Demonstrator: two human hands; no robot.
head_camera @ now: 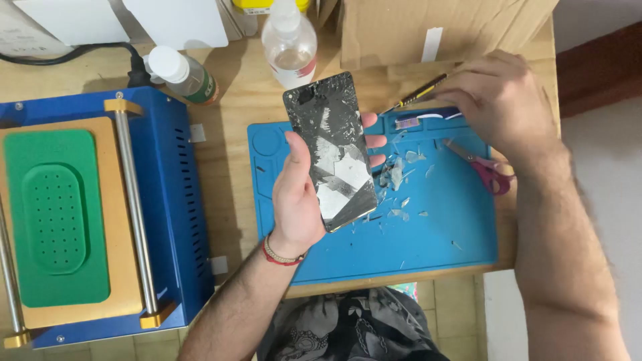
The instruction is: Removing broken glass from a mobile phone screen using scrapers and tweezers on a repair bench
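Note:
My left hand [297, 194] grips a phone [331, 150] by its long edges, holding it upright over the blue work mat [441, 234]. The phone's dark back is badly broken, with glass gone in patches and pale layers showing. My right hand [505, 100] hovers at the mat's far right corner, fingers curled downward above a yellow-and-black handled tool [420, 90]; whether it touches the tool is unclear. Glass shards [401, 177] lie scattered on the mat under the phone.
A blue heating machine [160, 200] with a green pad [57, 214] fills the left of the wooden table. Two plastic bottles [289, 40] [184, 73] and a cardboard box [448, 27] stand at the back. Pink-handled scissors [485, 167] lie on the mat's right side.

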